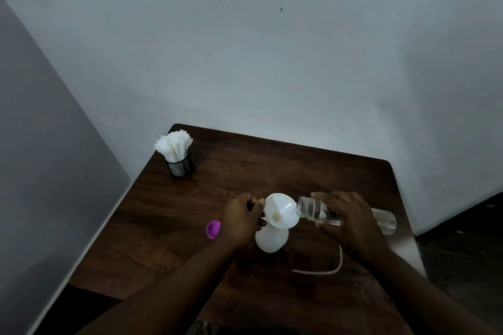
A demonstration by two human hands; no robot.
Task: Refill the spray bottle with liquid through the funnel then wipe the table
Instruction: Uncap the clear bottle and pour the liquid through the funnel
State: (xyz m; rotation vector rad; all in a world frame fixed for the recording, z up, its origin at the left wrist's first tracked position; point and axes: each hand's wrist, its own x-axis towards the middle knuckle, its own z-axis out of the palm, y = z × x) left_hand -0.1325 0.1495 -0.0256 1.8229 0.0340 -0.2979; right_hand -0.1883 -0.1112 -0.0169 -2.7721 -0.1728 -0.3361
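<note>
over dark table [272, 168], right hand [351, 223] grips clear bottle [313, 211] tipped at funnel [280, 209].

1. The place looks like a plain indoor room, perhaps a café or canteen corner, though the kind of building cannot be told for sure.
2. A dark wooden table [272, 171] with rounded corners stands pushed into the corner where two bare pale walls [272, 49] meet.
3. A black mesh holder [181, 166] packed with white paper napkins [174, 144] stands near the table's far left corner, as on an eatery table.
4. Dark floor [462, 226] shows to the right of the table.
</note>
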